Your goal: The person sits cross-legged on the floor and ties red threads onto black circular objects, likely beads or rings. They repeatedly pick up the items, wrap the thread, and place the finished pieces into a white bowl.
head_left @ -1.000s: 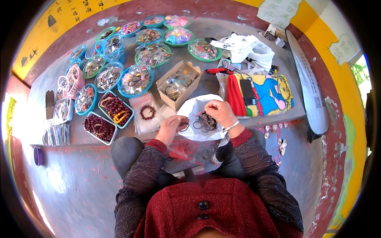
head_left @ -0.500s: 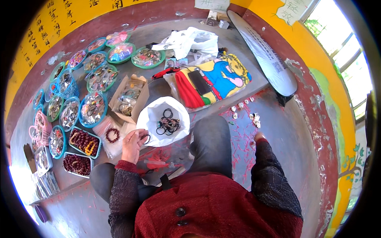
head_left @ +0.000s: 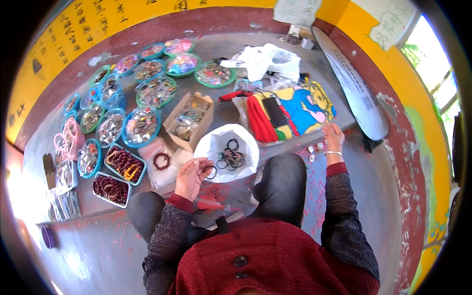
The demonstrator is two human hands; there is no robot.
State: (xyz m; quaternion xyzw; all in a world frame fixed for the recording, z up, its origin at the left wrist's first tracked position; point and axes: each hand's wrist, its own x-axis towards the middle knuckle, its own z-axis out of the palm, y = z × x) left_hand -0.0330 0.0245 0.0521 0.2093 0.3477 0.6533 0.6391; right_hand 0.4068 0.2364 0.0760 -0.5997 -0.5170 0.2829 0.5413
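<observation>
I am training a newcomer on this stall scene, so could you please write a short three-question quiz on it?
1. True or false: the left hand is by the white plastic bag of dark rings.
2. What is the right hand nearest to? A) the open cardboard box B) the edge of the bright multicoloured cloth bag C) the rectangular tray of dark red beads
3. Fill in: the round bowls at the left have ____ rims.

Key: 1 true; 2 B; 3 blue and green.

open brown carton (head_left: 191, 119), centre, before me | white plastic bag (head_left: 263, 60), far | two white paper notices (head_left: 297, 11), far-right yellow wall
</observation>
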